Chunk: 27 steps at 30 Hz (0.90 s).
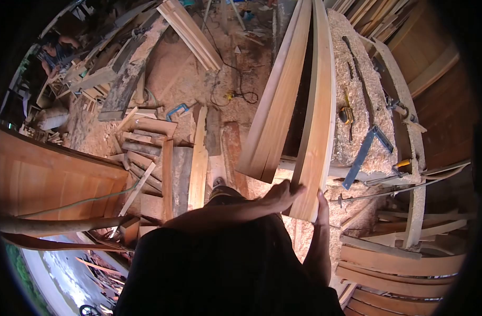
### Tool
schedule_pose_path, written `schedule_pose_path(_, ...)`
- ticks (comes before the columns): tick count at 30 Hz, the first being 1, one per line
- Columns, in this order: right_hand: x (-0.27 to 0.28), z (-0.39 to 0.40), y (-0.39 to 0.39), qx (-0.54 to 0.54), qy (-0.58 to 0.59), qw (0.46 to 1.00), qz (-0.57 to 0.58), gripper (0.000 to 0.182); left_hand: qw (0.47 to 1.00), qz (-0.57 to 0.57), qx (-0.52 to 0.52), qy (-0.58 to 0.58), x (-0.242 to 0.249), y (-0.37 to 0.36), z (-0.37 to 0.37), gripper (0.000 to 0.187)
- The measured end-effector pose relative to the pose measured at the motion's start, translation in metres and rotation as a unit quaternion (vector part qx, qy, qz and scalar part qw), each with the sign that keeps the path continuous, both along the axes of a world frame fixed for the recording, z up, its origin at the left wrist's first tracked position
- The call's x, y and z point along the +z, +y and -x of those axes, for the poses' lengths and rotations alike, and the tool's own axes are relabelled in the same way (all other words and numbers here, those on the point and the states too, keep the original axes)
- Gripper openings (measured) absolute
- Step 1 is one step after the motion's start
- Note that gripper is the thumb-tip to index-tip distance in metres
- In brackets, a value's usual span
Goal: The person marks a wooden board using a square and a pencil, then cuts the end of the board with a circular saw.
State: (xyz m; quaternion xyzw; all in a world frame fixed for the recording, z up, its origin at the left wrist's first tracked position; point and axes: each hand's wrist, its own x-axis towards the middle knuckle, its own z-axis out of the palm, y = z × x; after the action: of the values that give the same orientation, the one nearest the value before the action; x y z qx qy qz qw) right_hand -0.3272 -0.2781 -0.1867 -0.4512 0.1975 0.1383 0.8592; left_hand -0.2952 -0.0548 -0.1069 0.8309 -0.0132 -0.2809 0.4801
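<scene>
A long pale wooden plank (319,116) runs from the top of the view down to me, lying on a sawdust-covered workbench (357,89). My left hand (282,194) grips the plank's near end from the left side. My right hand (321,206) holds the same end from the right, thumb along its edge. More long planks (275,100) lie just left of it, their ends beside my left hand. My foot (218,184) shows on the floor below.
On the bench lie a yellow tape measure (346,114), a blue bar clamp (363,155) and metal rods (404,184). Offcuts and boards (146,152) litter the sawdust floor, with a black cable (236,89). A person (54,52) sits far left. Curved boards (399,263) stack at the lower right.
</scene>
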Motion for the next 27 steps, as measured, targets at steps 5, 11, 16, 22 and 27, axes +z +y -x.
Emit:
schedule_pose_path(5, -0.037, 0.025, -0.011, 0.016, 0.017, 0.997, 0.076, 0.066, 0.992, 0.05, -0.118, 0.022, -0.024, 0.041, 0.014, 0.059)
schedule_pose_path(11, -0.026, 0.031, -0.005, 0.011, 0.044, 0.997, 0.058, 0.067, 0.939, 0.039, 0.286, -0.189, -0.021, 0.14, -0.018, 0.031)
schedule_pose_path(16, -0.016, 0.026, 0.001, 0.036, 0.075, 0.993, 0.089, 0.077, 0.941, 0.156, 0.301, -0.007, -0.11, 0.167, -0.05, 0.042)
schedule_pose_path(22, -0.025, 0.03, 0.01, -0.064, 0.049, 0.993, 0.09, 0.064, 0.939, 0.248, 0.184, 0.154, -0.056, 0.143, -0.053, 0.081)
schedule_pose_path(27, -0.022, 0.034, 0.014, -0.053, 0.051, 0.995, 0.068, 0.06, 0.92, 0.27, 0.234, 0.159, -0.061, 0.137, -0.05, 0.075)
